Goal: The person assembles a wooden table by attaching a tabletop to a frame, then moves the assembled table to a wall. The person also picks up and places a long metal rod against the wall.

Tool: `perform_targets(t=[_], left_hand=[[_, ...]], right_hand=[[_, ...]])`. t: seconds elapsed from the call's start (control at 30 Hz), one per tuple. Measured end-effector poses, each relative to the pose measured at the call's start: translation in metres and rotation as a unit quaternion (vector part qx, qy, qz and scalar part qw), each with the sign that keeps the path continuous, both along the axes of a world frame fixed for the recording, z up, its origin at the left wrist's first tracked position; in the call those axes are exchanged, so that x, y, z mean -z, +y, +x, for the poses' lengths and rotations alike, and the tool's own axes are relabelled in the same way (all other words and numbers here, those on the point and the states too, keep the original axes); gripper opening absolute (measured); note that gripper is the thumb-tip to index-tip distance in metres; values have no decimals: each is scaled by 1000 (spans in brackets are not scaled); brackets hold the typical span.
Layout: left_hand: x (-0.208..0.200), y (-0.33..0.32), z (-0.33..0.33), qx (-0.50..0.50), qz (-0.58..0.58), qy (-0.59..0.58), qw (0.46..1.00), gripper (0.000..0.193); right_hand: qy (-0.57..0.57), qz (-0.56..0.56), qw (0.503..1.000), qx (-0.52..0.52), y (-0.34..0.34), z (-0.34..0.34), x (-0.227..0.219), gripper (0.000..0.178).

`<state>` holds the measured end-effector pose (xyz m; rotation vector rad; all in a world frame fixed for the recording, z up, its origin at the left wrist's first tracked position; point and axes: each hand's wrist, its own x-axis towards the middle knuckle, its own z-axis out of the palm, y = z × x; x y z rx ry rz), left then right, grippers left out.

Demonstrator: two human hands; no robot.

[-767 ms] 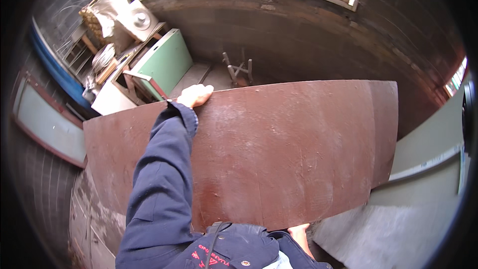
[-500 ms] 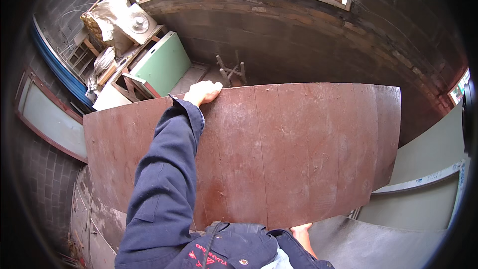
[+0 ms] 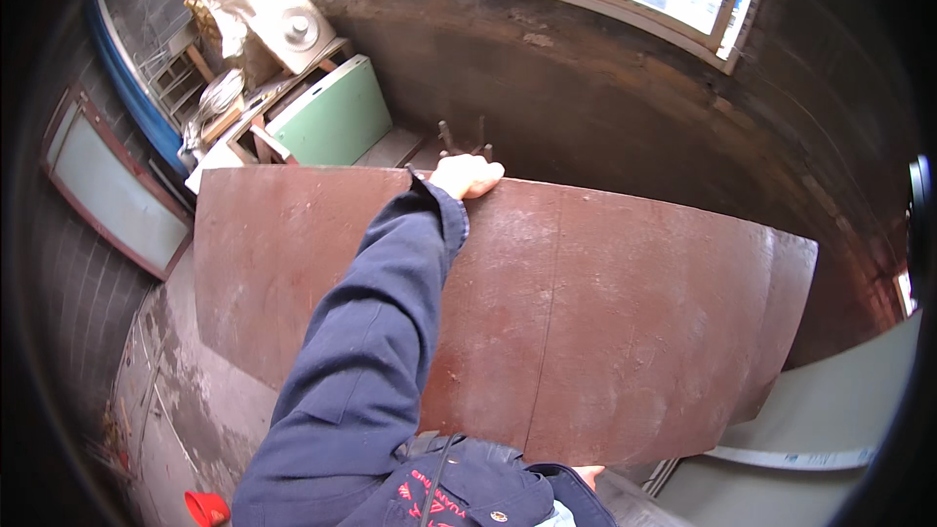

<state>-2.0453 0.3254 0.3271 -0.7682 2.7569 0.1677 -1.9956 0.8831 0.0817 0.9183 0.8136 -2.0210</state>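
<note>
A large reddish-brown wooden board (image 3: 625,332) stretches across the middle of the view, its left end higher than its right. My left hand (image 3: 468,177) is closed over its far edge, thumb side toward the right, the fingers out of sight behind the edge. The dark blue sleeve of that arm crosses the board's face. At the near edge, beside my jacket front, a small part of my right hand (image 3: 590,474) shows against the board. The jacket and the board hide the rest of that hand.
Back left, a light green panel (image 3: 334,117) stands by piled odds and ends. A red-framed glass pane (image 3: 117,195) leans at the left wall. Large pale panels (image 3: 830,420) are at the right. Behind the board are a small stool's legs (image 3: 445,137). A red object (image 3: 206,508) lies lower left.
The view has rolled, so the board now slopes down to the right and sits further right. My left hand stays on its far edge. A red object has come into view at lower left.
</note>
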Motion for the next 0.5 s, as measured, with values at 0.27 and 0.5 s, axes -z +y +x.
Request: perform_targets(t=[0.27,0.5], left_hand=[[-9,-25,-56,-46,-5,-15,999,47],[51,-19,-183,-107,133,116,978,44]], right_hand=[[-7,-25,1000,15,-13,-74,6,65],[-50,-65,990,118,23,-186,4,66]])
